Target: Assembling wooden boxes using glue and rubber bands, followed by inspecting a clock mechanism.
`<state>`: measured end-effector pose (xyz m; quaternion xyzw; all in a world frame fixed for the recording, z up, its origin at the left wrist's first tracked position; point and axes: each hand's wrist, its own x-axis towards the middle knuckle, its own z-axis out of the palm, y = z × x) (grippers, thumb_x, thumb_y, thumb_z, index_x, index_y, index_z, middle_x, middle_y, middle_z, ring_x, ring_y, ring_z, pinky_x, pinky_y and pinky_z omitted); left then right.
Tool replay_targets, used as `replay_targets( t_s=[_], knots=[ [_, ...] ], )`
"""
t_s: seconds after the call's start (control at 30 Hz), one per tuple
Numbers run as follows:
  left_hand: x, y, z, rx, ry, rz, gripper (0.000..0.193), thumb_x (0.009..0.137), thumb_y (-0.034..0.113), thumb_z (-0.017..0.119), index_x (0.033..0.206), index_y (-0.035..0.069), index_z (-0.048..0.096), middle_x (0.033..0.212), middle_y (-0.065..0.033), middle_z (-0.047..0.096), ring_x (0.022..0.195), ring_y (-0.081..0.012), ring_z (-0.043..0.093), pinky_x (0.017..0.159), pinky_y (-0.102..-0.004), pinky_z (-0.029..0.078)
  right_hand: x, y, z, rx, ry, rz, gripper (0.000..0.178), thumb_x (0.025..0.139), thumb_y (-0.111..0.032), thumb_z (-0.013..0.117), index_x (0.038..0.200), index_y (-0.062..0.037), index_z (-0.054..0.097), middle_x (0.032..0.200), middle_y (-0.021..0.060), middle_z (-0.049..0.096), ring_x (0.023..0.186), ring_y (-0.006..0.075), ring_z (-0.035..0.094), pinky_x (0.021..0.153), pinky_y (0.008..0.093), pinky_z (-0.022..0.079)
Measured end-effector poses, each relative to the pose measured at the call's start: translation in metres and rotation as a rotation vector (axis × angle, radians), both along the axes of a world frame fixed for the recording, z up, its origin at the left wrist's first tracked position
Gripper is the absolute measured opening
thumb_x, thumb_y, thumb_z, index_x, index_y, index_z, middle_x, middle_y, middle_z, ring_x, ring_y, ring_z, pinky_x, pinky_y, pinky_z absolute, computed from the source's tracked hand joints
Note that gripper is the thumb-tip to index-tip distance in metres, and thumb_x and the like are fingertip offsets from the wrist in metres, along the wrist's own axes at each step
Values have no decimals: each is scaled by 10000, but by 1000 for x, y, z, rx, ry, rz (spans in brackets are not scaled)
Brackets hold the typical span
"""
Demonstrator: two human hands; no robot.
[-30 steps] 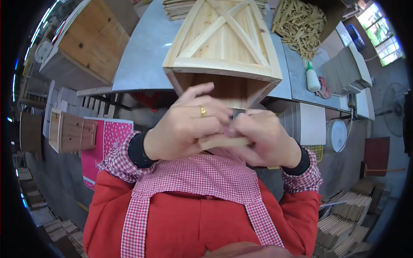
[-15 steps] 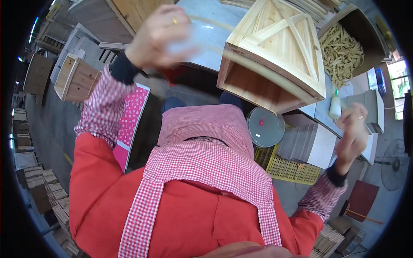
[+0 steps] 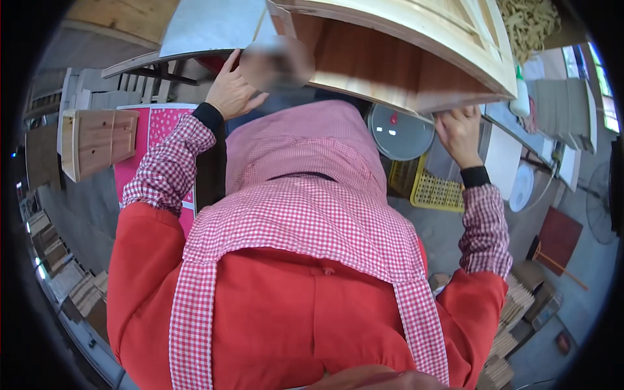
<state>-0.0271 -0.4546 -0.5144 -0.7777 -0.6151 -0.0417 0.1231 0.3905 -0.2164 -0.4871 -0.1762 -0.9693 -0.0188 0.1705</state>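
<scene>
A pale wooden crate (image 3: 390,55) lies tipped at the top, its open side facing me and slatted face up. My right hand (image 3: 459,133) has its fingers curled against the crate's lower right edge. Left of the crate is my left hand (image 3: 233,94), thumb and index finger spread apart. A blurred patch hides the space beside its fingertips. A thin pale band (image 3: 261,23) runs near the crate's left corner, and its lower end is lost at that patch.
A pile of pale bands (image 3: 530,23) and a white bottle (image 3: 520,94) are at upper right. Below the crate are a round grey lid (image 3: 401,132) and yellow basket (image 3: 439,190). A wooden planter (image 3: 97,140) with a band round it stands left. A fan (image 3: 598,195) is far right.
Both hands have come down from their raised places; the right now meets the crate's lower edge. The blurred band stretched across the crate no longer shows there. My view has shifted, with the crate higher up.
</scene>
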Motion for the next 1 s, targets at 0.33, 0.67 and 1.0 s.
replay_targets(
  t_s=[0.33,0.67,1.0],
  knots=[
    [-10,41,37,45,-135,-128,352,782,178,649,1102,37,607,1196,-139,571,1199,-292,494,1016,-463,381,-40,43,31,148,365,79,187,663,-139,729,811,-57,651,813,120,631,713,323,632,698,407,513],
    [120,88,230,412,-313,-429,334,695,79,687,1026,88,640,1207,-127,571,1114,-268,557,913,-432,440,-44,18,98,-435,547,-40,139,735,-66,702,808,2,605,717,135,595,581,200,603,541,286,452],
    [180,173,200,19,-274,-636,272,818,137,583,1055,50,481,1220,-109,544,1333,-349,366,1085,-517,322,-55,92,127,-488,513,-45,35,835,-8,603,805,8,594,624,51,577,540,97,498,499,260,399]
  ],
)
